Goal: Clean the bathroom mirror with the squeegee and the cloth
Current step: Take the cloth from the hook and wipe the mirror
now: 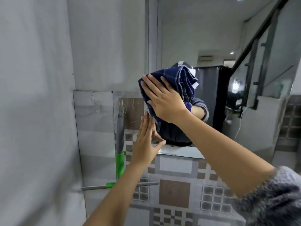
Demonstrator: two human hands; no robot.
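The bathroom mirror [219,38] fills the upper right of the wall. My right hand [162,98] lies flat on a dark blue checked cloth [182,79] and presses it against the glass near the mirror's left edge. My left hand [146,141] rests with straight fingers against the mirror's lower left corner and holds nothing. The squeegee [120,144], with a grey and green handle, hangs from a hook on the tiled wall left of the mirror, its blade at the bottom behind my left forearm.
A grey wall [32,111] stands close on the left. Patterned brown and white tiles [174,193] cover the wall below the mirror. The glass reflects a staircase railing [260,46] and a room behind me.
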